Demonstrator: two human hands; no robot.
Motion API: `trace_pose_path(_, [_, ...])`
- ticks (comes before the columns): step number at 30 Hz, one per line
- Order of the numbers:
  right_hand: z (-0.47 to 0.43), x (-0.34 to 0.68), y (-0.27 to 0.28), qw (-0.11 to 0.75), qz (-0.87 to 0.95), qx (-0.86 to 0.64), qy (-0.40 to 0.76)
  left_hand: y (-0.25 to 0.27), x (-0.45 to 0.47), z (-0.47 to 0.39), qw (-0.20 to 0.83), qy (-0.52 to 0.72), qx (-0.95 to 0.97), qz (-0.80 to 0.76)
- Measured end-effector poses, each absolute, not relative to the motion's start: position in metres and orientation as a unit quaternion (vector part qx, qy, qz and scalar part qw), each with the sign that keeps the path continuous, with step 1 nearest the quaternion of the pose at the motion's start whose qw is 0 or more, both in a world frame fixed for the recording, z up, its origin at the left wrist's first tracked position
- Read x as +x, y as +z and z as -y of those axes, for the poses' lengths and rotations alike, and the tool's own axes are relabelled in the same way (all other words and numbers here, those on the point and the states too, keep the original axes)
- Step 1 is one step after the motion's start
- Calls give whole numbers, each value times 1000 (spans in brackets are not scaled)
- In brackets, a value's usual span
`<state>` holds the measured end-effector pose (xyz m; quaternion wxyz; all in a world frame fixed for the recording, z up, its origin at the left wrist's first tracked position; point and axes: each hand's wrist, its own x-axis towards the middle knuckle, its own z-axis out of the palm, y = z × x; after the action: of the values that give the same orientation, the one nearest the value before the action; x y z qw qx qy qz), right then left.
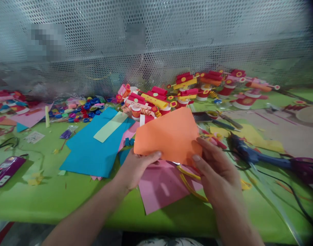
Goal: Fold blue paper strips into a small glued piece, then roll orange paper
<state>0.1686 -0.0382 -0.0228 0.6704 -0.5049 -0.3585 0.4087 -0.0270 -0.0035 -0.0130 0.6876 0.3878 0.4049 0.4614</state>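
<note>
Both hands hold up a sheet of orange paper (166, 135) above the table. My left hand (136, 167) grips its lower left edge, thumb on the near face and fingers behind. My right hand (218, 164) pinches its lower right corner between thumb and fingers. Below lies a sheet of pink paper (159, 191), partly under yellow-handled scissors (191, 184). To the left are blue paper sheets (92, 147) with a pale green strip (111, 126) across them.
Several red and yellow paper figures (156, 97) stand along the back, before a perforated metal panel (95, 41). A blue glue gun (254, 155) with a cord lies right on the green table (43, 201). At far left rests a purple device (9, 171).
</note>
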Motion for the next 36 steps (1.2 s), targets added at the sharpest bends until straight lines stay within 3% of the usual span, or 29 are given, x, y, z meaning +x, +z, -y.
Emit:
trace_pose_path(19, [38, 172, -28, 649, 353, -548, 393, 2, -26, 1, 588, 496, 460, -444])
trace_pose_path(27, [36, 173, -29, 648, 362, -578, 339, 5, -32, 3, 717, 469, 434, -277])
trace_pose_path(36, [37, 177, -39, 639, 409, -540, 365, -10, -26, 4, 574, 453, 555, -397])
